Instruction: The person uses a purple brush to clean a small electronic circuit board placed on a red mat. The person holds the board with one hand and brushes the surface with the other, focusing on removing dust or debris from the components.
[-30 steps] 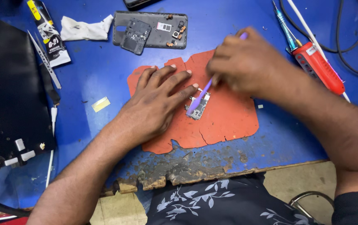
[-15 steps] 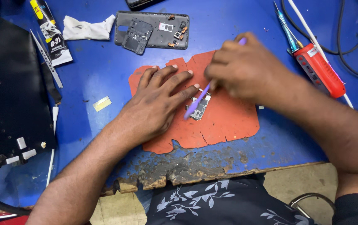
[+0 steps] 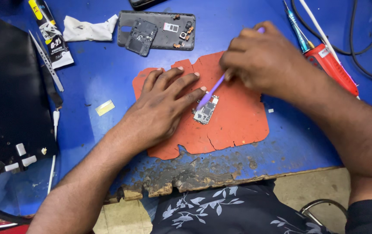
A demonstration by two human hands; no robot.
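The mat (image 3: 238, 117) is orange-red on a blue table (image 3: 99, 82). The tool (image 3: 212, 92) is purple. The dark cloth (image 3: 220, 212) bears pale leaf prints.

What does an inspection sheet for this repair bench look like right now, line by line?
Surface: blue table, front edge chipped; cracked orange mat.
Job's things: small circuit board on mat; purple tool.
Clutter: grey phone back shell, glue tube, tweezers, crumpled tissue, red tool.
Grippers: left hand flat beside board; right hand grips purple tool.
Cables: black cable top right.
Surroundings: black panel at left.
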